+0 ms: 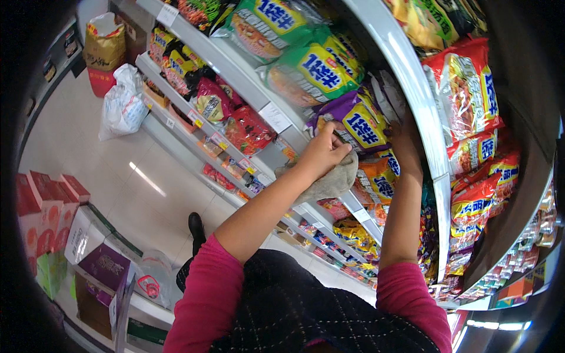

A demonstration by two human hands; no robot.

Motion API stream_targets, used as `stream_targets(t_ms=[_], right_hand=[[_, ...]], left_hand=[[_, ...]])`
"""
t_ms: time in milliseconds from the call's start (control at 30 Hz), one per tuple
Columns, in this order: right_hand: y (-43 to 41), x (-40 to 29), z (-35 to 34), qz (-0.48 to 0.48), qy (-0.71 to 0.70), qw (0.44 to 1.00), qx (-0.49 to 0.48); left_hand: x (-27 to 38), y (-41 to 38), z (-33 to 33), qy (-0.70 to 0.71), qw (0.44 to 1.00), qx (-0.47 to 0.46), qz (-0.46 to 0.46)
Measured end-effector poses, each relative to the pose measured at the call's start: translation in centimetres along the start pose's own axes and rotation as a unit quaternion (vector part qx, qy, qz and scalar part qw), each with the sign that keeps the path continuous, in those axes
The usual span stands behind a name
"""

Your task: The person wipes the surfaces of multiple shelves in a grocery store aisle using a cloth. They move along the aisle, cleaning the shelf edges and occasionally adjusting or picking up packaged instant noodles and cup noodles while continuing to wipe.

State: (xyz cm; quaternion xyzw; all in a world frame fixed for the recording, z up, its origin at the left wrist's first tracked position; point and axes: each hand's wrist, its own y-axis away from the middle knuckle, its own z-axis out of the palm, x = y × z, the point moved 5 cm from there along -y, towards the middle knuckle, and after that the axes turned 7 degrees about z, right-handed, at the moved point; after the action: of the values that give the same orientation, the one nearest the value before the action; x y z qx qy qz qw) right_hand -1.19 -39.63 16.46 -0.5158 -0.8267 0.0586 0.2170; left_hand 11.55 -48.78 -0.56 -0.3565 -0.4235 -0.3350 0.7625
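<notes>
My left hand (325, 152) holds a grey-brown cloth (337, 181), which hangs below the palm, and its fingers touch the front edge of a purple noodle multipack (359, 123). Deep between two shelves, my right hand (401, 132) is beside the far end of that purple pack, near a pale plastic wrapper (387, 95); its fingers are mostly hidden in shadow. Green noodle multipacks (313, 70) lie on the same shelf above the purple one. An orange pack (375, 183) lies below it, between my forearms.
An upper shelf edge (419, 88) curves close over my right forearm, with red noodle packs (468, 92) above. Lower shelves hold snack packets (251, 128). On the floor stand a white plastic bag (123, 103) and a rice sack (105, 44). Red boxes (48, 207) are stacked at left.
</notes>
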Motion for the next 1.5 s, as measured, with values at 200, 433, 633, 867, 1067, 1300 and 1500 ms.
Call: stream_targets(t_ms=[200,433,633,867,1067,1300,1500], right_hand=[[-0.7,-0.1,-0.3,-0.015,0.013,1.000,0.023],[2.9,-1.9,-2.5,0.000,-0.058,0.998,0.015],[8.2,-4.5,-2.9,-0.222,-0.183,0.947,0.143],[6.1,-2.1,-0.1,-0.157,-0.211,0.962,0.070],[5.9,-1.0,0.5,-0.118,-0.237,0.963,0.054],[6.7,-1.5,-0.1,-0.164,-0.148,0.968,0.122],[12.3,-0.2,-1.7,-0.151,-0.155,0.953,0.210]], left_hand=[[-0.1,0.3,-0.8,0.013,1.000,0.007,0.014],[-0.7,1.1,-1.4,0.000,0.999,0.026,0.044],[-1.5,2.7,-2.1,0.038,0.999,0.018,-0.004],[-3.5,4.7,-1.7,0.083,0.996,0.004,-0.014],[-3.5,5.9,-3.1,0.091,0.995,0.002,-0.038],[-4.7,6.1,-3.4,0.092,0.994,0.009,-0.051],[-4.0,6.1,-4.0,0.113,0.992,0.021,-0.049]])
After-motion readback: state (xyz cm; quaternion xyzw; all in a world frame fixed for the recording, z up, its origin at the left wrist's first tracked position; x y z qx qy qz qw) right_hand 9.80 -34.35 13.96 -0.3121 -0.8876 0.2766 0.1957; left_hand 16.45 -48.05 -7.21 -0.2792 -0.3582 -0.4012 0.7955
